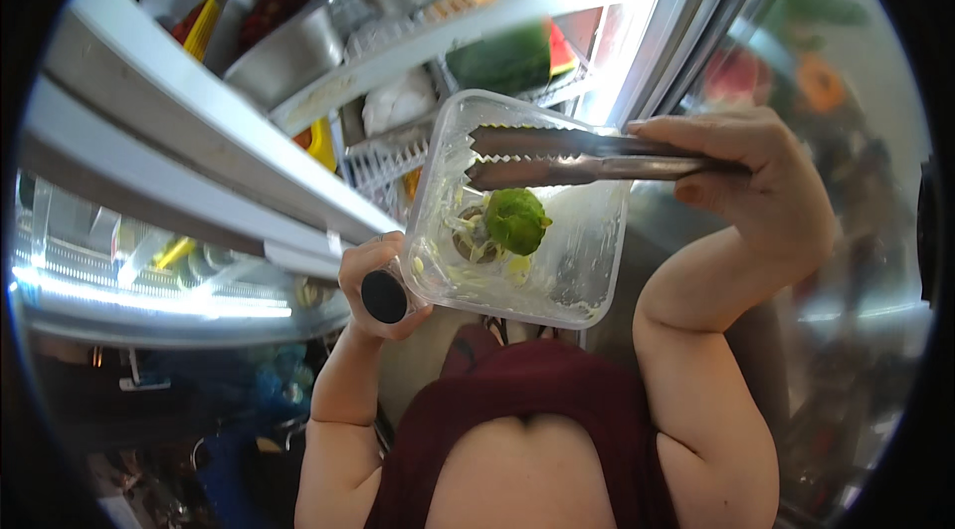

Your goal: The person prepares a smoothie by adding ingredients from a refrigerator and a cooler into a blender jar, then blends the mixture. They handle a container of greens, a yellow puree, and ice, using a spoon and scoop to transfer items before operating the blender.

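Observation:
My left hand (363, 268) is closed round a clear bottle with a round black cap (384, 296). Its fingers come right up against the left side of a square, see-through plastic tub (599, 275); how far they also grip the tub is hidden. Inside the tub lie a round green leafy clump (517, 221) that looks like lettuce, and pale shreds (476, 248). My right hand (756, 156) is closed on the handle end of metal tongs (572, 167). The toothed tips are slightly apart over the tub, just above the green clump, with nothing between them.
Ahead, a lit fridge (453, 46) stands open. Metal pans (284, 41), a cut watermelon (507, 56), a white bag (398, 101) and wire racks fill it. A fridge door (199, 121) edges close on my left; at right, glass (846, 181) reflects the surroundings.

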The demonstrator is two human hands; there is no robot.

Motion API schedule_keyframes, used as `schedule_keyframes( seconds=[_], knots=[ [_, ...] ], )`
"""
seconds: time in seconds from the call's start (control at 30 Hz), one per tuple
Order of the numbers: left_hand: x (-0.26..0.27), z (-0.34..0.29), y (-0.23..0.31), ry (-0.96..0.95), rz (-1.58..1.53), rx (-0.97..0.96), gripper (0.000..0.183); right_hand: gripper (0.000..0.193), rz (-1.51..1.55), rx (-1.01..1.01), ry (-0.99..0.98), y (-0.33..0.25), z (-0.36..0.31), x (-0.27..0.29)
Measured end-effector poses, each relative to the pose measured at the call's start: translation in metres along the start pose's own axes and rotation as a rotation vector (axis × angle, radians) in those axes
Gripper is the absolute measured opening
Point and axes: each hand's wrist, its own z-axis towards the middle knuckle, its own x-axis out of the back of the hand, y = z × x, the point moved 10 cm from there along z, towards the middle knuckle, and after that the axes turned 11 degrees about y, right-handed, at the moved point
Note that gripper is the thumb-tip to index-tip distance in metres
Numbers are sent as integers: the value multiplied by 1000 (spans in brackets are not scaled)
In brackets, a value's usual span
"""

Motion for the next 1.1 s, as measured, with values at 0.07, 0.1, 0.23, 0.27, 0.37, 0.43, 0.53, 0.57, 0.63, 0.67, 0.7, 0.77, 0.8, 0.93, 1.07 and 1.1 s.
schedule_keyframes(
  seconds=[0.07,0.1,0.23,0.27,0.37,0.43,0.53,0.57,0.63,0.67,0.7,0.77,0.8,0.93,1.07,1.1],
  knots=[
    [22,-39,-11,131,59,96,56,40,52,6,56,-4,-6,-11],
    [31,-55,-4,81,110,126,58,41,76,11,90,-8,-11,-18],
    [70,-108,2,90,164,200,54,40,145,-172,80,-22,-49,-73],
    [77,-110,6,160,7,305,37,36,75,-206,90,-23,-59,-89],
    [100,-142,-3,121,-12,459,24,30,-172,-237,135,-22,-85,-135],
    [117,-167,-7,75,80,574,22,24,-395,-223,73,-27,-99,-175],
    [170,-198,-5,-42,309,558,20,25,-563,-240,-56,-39,-127,-230],
    [188,-206,9,-12,384,441,19,21,-628,-156,-52,-53,-132,-245],
    [207,-208,38,-67,259,601,19,13,-640,-65,-181,-76,-139,-285],
    [226,-217,41,-156,312,597,28,10,-598,4,-178,-96,-150,-287],
    [247,-226,53,-41,287,506,49,9,-616,0,-194,-101,-159,-292],
    [264,-224,58,-196,315,357,74,10,-572,73,-61,-114,-182,-280],
    [267,-231,75,-6,189,612,72,10,-556,78,-74,-116,-191,-277],
    [192,-204,131,-235,164,593,27,10,-472,26,3,-121,-255,-232],
    [122,-196,164,-328,134,330,33,10,-266,-26,170,-119,-372,-148],
    [99,-198,168,-340,199,237,39,9,-220,-37,220,-119,-405,-126]
  ],
)
